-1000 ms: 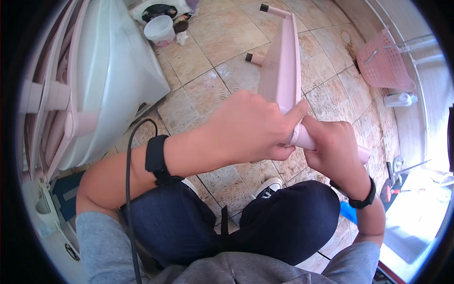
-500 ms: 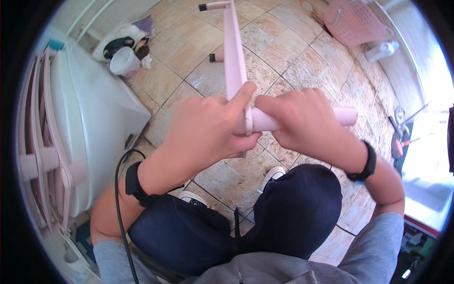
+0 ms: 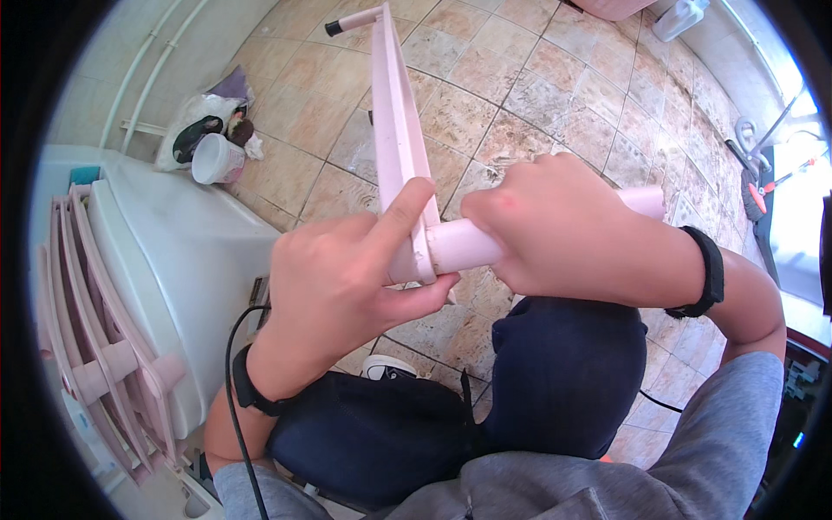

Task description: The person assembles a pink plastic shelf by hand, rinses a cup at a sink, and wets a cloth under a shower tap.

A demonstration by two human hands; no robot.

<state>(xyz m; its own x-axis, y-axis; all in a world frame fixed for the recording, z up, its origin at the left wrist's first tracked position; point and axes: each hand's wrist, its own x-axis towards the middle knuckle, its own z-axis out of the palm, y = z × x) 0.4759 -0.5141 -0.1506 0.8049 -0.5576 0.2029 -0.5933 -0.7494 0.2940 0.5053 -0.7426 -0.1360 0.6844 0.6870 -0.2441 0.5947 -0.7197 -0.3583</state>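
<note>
Between my hands is a pink plastic frame part, a long narrow panel [image 3: 397, 130] with a round pink tube [image 3: 461, 246] joined crosswise at its near end. My left hand [image 3: 334, 277] is closed around that near end, thumb along the panel edge and fingers beneath. My right hand [image 3: 563, 225] wraps the tube just right of the joint, and the tube's far end shows past my knuckles. At the panel's far end, a short peg with a black cap [image 3: 333, 29] sticks out to the left. The inside of the joint is hidden.
Several similar pink panels [image 3: 87, 303] lean on a white smooth-sided fixture [image 3: 199, 238] at left. Beyond it are a white tub [image 3: 217, 159] and a plastic bag [image 3: 173, 130]. A translucent bottle [image 3: 680, 19] and a red-and-black brush [image 3: 756, 201] are at right, on the tiled floor [image 3: 520, 78].
The view has shifted, and the panel stands farther left in it, tilted more. Both hands keep their hold on the part. The second black-capped peg is now mostly hidden behind the panel.
</note>
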